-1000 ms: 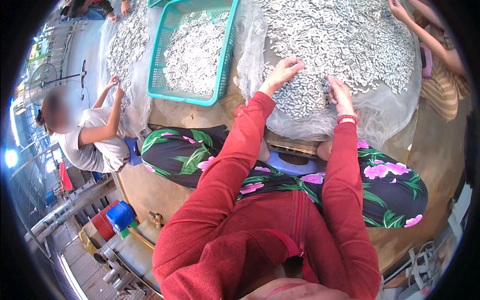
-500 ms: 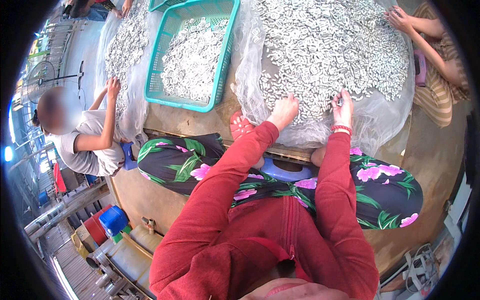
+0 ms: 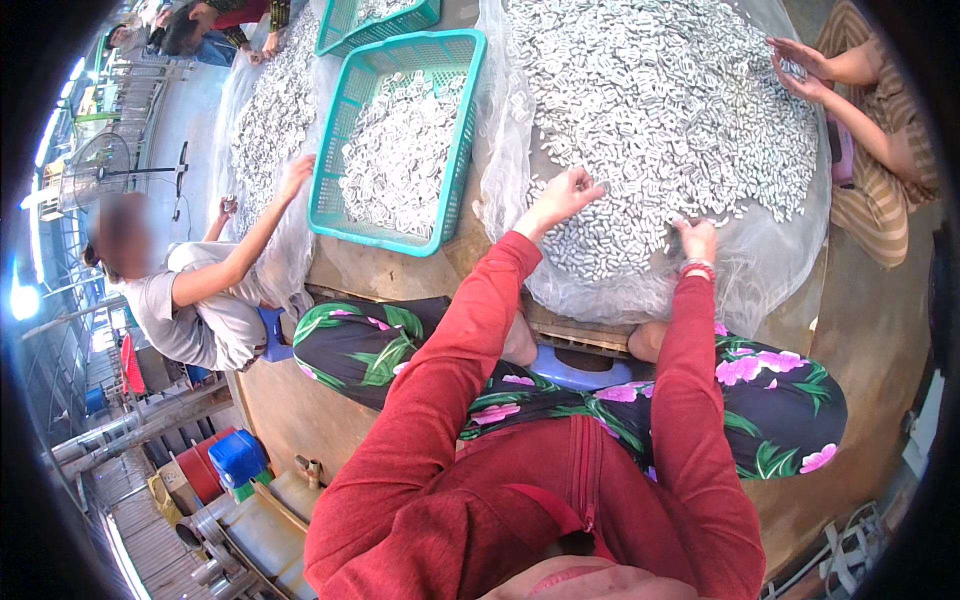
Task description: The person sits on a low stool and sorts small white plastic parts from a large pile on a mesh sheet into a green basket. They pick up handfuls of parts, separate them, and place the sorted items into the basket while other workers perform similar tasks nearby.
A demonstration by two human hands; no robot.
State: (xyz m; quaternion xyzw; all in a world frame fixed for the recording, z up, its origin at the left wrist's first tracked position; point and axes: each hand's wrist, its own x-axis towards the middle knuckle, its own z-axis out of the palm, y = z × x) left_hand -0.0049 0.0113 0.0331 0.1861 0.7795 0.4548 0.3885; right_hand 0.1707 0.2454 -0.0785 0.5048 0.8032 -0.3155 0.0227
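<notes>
A wide heap of small grey-white ring-like pieces (image 3: 680, 120) lies in front of me on a sheer whitish sheet (image 3: 760, 260). Over the heap's near left part is my left hand (image 3: 560, 203), its fingers curled together in a pinch; anything between them is too small to make out. At the near edge of the heap my right hand (image 3: 697, 241), with a red bracelet at the wrist, is closed with its knuckles up. Its fingertips point toward the pieces, and what they hold is hidden.
Left of the heap stands a teal basket (image 3: 440, 235) holding similar pieces, with a second teal basket (image 3: 385, 30) behind it. A co-worker (image 3: 210, 290) reaches toward it from the left. Another person's hands (image 3: 800, 70) hold pieces at the right. A blue stool (image 3: 580, 370) shows between my legs.
My right hand has turned from palm up to knuckles up and come nearer me. My left hand has lifted slightly. The left co-worker's arm now reaches to the basket.
</notes>
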